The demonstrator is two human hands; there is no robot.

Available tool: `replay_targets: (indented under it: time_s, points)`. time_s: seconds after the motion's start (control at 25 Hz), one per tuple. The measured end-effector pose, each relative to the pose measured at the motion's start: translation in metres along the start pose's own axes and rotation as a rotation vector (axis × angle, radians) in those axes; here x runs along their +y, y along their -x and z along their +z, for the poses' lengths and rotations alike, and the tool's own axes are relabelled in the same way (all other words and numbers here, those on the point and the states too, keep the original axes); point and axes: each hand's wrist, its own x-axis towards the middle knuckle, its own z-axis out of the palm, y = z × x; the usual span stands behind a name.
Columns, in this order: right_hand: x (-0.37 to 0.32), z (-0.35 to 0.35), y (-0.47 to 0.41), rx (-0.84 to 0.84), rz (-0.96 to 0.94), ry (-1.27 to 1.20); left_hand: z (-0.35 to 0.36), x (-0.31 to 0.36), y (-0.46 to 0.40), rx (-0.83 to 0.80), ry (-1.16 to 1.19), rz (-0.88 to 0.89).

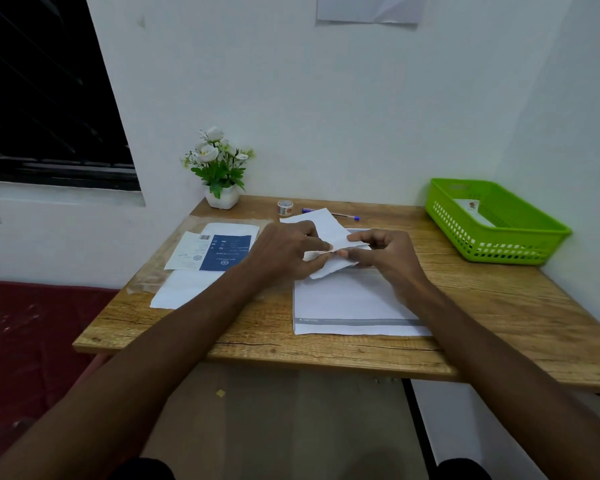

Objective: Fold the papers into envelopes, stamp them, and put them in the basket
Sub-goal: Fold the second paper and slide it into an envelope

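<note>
A white paper (326, 226), partly folded, is held just above the wooden table (499, 306) near its middle. My left hand (284, 251) pinches its left side and my right hand (388, 252) pinches its right side, fingertips almost meeting. Beneath them lies a larger white sheet (350, 303) with a grey strip near its front edge. A green basket (520, 244) stands at the back right with one stamped white envelope (471, 211) inside. A small roll of stamp stickers (285, 207) sits at the back, a blue pen (347, 216) beside it.
A potted plant with white flowers (219, 168) stands in the back left corner. White paper (184, 287) lies on the left under a blue and white leaflet (219, 252). White walls close the back and right; a dark window is at far left.
</note>
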Motion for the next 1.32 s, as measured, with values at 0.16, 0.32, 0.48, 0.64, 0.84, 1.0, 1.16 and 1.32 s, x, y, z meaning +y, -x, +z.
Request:
replay_targets:
  time_s: [0.16,0.32,0.48,0.64,0.84,1.0,1.16,1.32]
  points:
    - [-0.004,-0.013,-0.003,-0.289,0.013,-0.087,-0.003,-0.010,0.001,-0.007,-0.034,-0.058]
    - [-0.004,-0.012,-0.001,-0.313,-0.014,-0.016,-0.002,-0.012,0.001,-0.081,-0.009,-0.063]
    - [0.002,-0.013,0.001,-0.246,0.045,-0.001,-0.004,-0.010,0.001,-0.158,0.088,-0.086]
    - [0.005,-0.013,0.000,-0.208,0.115,-0.019,-0.004,-0.010,0.003,-0.243,0.131,-0.045]
    - [0.006,-0.015,-0.003,-0.179,0.208,-0.044,-0.001,-0.014,0.003,-0.237,0.283,-0.055]
    - [0.006,-0.019,-0.005,-0.216,0.225,0.054,-0.001,-0.015,0.005,-0.329,0.367,-0.111]
    - [0.004,-0.021,-0.006,-0.253,0.232,0.054,0.002,-0.011,0.004,-0.346,0.411,-0.155]
    - [0.005,-0.020,-0.006,-0.193,0.258,-0.008,0.001,-0.012,0.003,-0.374,0.433,-0.206]
